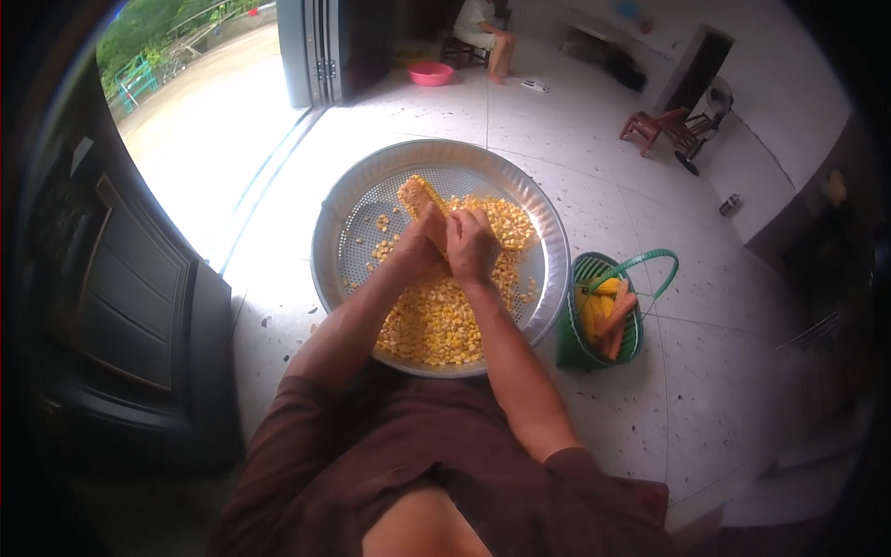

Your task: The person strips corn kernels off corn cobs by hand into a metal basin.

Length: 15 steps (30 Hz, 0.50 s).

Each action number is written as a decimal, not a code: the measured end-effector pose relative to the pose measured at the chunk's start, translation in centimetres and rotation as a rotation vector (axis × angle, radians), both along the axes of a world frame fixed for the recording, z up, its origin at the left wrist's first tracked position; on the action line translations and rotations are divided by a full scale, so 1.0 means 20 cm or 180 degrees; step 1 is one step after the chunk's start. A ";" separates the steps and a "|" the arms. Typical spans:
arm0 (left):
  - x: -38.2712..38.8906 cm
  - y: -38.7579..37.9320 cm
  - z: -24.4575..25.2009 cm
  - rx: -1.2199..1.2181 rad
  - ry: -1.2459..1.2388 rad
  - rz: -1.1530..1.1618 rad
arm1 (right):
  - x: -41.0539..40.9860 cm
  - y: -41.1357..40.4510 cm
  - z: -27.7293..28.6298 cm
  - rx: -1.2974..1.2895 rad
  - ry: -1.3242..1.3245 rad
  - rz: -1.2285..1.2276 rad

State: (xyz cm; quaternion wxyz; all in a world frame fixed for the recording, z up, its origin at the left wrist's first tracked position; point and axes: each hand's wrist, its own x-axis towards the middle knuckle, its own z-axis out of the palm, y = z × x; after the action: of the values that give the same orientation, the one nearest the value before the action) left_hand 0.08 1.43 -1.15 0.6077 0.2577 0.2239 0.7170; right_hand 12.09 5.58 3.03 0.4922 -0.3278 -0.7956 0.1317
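A partly shelled corn cob (423,196) slants over the wide perforated metal pan (334,209). My left hand (420,242) is wrapped around its lower part. Against the cob's right side presses my right hand (473,245), fingers curled; the fingertips and what lies under them are partly hidden. The cob's upper left face is bare of kernels, while yellow rows stay along its right edge. Loose corn kernels (442,324) lie thick in the near part of the pan and in a heap beyond my right hand. A few are scattered at the left.
Right of the pan stands a green woven basket (581,351) holding yellow ears and stripped cobs (618,317). A dark panelled door (132,299) is at the left, beside a bright doorway. Farther off are a pink basin (430,74), a seated person (480,35), a reddish-brown chair (653,129) and a fan (718,97).
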 end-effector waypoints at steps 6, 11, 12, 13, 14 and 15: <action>-0.04 0.00 -0.05 -0.0138 0.0037 0.0032 | -0.01 0.00 0.00 0.0112 -0.0063 0.0072; -0.01 -0.01 0.00 -0.0281 -0.0006 0.0034 | 0.00 0.01 0.02 0.0441 -0.0261 0.0156; -0.01 -0.02 0.00 -0.0250 0.0047 0.0056 | 0.00 0.02 0.02 0.0556 -0.0305 0.0163; -0.01 -0.02 0.01 -0.0220 0.0101 0.0078 | 0.00 0.02 0.03 0.0553 -0.0310 0.0159; -0.01 -0.02 0.01 -0.0231 0.0087 0.0066 | 0.00 0.02 0.03 0.0631 -0.0451 0.0157; -0.02 -0.02 0.01 -0.0231 0.0086 0.0071 | -0.01 0.03 0.03 0.0712 -0.0589 0.0163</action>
State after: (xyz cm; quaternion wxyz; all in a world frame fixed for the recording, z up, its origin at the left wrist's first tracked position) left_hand -0.24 1.07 -1.02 0.6055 0.2427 0.2608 0.7116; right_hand 11.85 6.11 3.71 0.4466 -0.2612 -0.8554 0.0240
